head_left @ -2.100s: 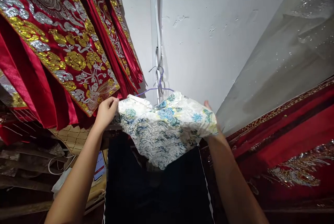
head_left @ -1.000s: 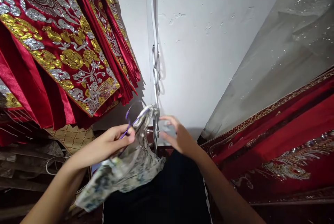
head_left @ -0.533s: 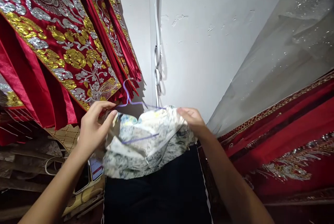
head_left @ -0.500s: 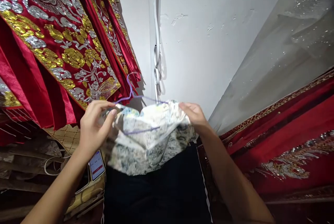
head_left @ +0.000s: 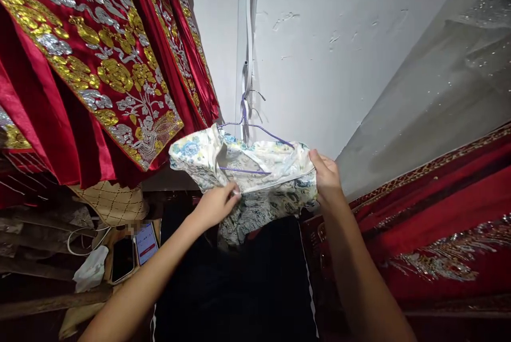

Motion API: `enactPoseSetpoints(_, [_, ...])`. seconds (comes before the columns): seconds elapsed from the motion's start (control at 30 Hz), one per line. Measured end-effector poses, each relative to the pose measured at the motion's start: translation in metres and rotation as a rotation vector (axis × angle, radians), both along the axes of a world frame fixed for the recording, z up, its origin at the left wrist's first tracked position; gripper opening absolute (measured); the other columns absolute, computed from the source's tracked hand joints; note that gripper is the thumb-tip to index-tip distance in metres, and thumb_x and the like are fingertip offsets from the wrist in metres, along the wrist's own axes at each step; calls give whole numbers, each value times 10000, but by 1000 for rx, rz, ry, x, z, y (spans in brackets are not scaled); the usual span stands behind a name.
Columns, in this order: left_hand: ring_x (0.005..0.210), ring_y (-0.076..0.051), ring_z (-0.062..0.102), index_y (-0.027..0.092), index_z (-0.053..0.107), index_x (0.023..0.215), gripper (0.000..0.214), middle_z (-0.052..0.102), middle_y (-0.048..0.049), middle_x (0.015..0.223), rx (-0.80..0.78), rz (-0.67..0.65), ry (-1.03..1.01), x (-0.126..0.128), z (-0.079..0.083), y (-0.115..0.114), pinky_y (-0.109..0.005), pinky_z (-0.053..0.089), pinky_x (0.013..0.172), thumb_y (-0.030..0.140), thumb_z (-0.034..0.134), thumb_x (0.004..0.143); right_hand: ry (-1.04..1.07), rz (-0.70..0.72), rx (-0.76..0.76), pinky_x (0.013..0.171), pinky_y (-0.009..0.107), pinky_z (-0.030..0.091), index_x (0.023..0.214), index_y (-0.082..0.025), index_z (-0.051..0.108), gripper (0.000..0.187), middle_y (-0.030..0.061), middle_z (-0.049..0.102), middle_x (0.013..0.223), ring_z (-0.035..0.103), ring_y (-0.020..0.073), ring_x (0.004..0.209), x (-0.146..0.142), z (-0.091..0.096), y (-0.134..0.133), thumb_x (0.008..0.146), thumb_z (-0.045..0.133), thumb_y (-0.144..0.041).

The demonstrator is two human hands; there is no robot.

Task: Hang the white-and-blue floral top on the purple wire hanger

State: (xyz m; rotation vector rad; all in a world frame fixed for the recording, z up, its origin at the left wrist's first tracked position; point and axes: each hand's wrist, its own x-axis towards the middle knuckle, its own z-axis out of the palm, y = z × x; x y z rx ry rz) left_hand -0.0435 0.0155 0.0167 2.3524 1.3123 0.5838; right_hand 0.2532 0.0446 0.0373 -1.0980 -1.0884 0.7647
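A white garment with a blue and yellow floral print point(head_left: 275, 201) hangs on a thin purple hanger point(head_left: 265, 132). The hanger's shoulders run inside the garment, and its lower bar shows through the neck opening. My left hand point(head_left: 219, 205) pinches the neckline edge near the front middle. My right hand point(head_left: 326, 174) is closed on the garment's shoulder at the right end of the hanger. The left shoulder of the garment spreads out over the hanger's left side. The hanger's hook stands upright in front of the white wall.
Red gowns with gold and silver embroidery point(head_left: 115, 73) hang at the left. Sheer plastic point(head_left: 423, 92) covers a red beaded garment point(head_left: 451, 225) at the right. A white strip point(head_left: 249, 23) with loops runs down the wall point(head_left: 319, 81). Low at the left lies a lit phone point(head_left: 146, 243).
The hanger has swung upright and moved right, and the garment now sits spread on it. My left hand has shifted right and down from the left shoulder to the neckline. My right hand moved slightly right.
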Motion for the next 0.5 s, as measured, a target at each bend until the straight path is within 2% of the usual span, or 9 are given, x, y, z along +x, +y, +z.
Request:
enactPoseSetpoints(0.1, [671,-219,584,230,555,834,275,582,-21,676,-58,-54,3,7,-21,-11,-281,312,595,419,427,987,-44,-107,47,591,331,490,882,-194,658,477,56,645,733,633,227,698,7,-17,-1,847,573,-662])
enactPoseSetpoints(0.17, [644,-200,554,222,502,778,306,556,-10,666,-89,-26,-46,10,-34,-18,-276,297,587,422,411,992,-96,-322,114,639,326,480,881,-173,655,447,53,630,763,607,208,728,6,-30,-2,865,564,-611])
enactPoseSetpoints(0.27, [604,-171,500,217,464,770,325,522,13,645,-137,26,-173,15,-48,-26,-266,285,585,423,373,1004,-89,-756,189,747,333,476,946,-156,652,380,73,642,916,590,200,837,-12,-57,-15,844,604,-519])
enactPoseSetpoints(0.3, [606,-164,491,214,466,773,322,523,17,650,-150,27,-222,17,-52,-28,-263,284,589,412,365,1006,-62,-853,188,773,335,474,970,-161,645,365,77,641,963,586,197,859,-22,-68,-23,846,604,-502])
enactPoseSetpoints(0.33, [614,-158,487,210,475,777,313,528,18,659,-162,22,-267,19,-54,-30,-261,285,595,394,364,1006,-30,-853,154,773,333,475,932,-170,637,343,66,635,919,582,192,837,-35,-80,-32,863,587,-502])
enactPoseSetpoints(0.37, [622,-152,484,206,486,781,296,532,20,668,-172,17,-309,21,-57,-32,-258,284,599,370,372,1000,12,-728,107,740,325,479,898,-178,622,347,52,627,839,579,185,778,-48,-91,-41,897,540,-515])
enactPoseSetpoints(0.4, [628,-146,478,201,495,783,275,530,23,672,-181,16,-346,24,-59,-34,-256,283,602,344,386,991,42,-537,54,682,316,478,866,-189,607,378,42,615,767,568,178,704,-62,-101,-49,929,479,-539])
enactPoseSetpoints(0.47, [619,-135,449,193,491,760,253,495,32,649,-195,25,-407,29,-63,-37,-252,279,596,314,418,971,-45,47,-142,591,307,462,814,-201,608,441,36,607,671,563,181,613,-85,-117,-60,932,461,-600])
enactPoseSetpoints(0.5, [611,-130,434,191,482,742,261,476,36,635,-199,36,-432,30,-64,-38,-251,278,593,314,429,966,-115,280,-229,569,304,454,800,-200,613,463,35,608,641,568,184,591,-94,-122,-62,926,469,-621])
